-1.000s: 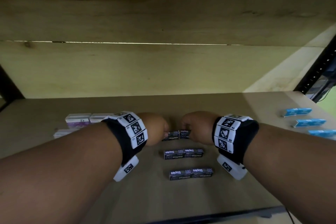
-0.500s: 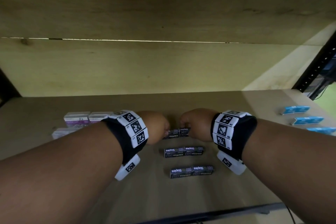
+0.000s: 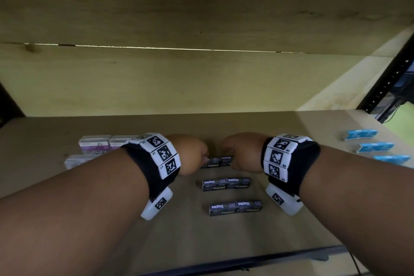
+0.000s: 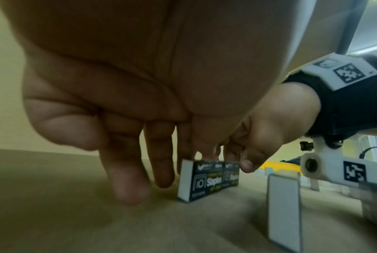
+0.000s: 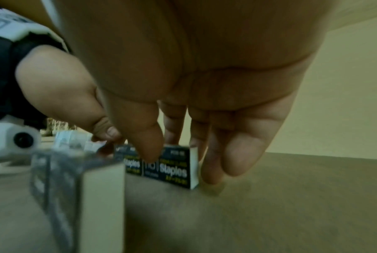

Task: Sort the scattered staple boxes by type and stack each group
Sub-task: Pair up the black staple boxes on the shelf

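The far pair of slim black printed-card staple boxes (image 3: 216,162), set end to end on the matt tan shelf board (image 3: 224,242), is pinched between the curled fingers of the left hand (image 3: 190,154) and the right hand (image 3: 243,152).
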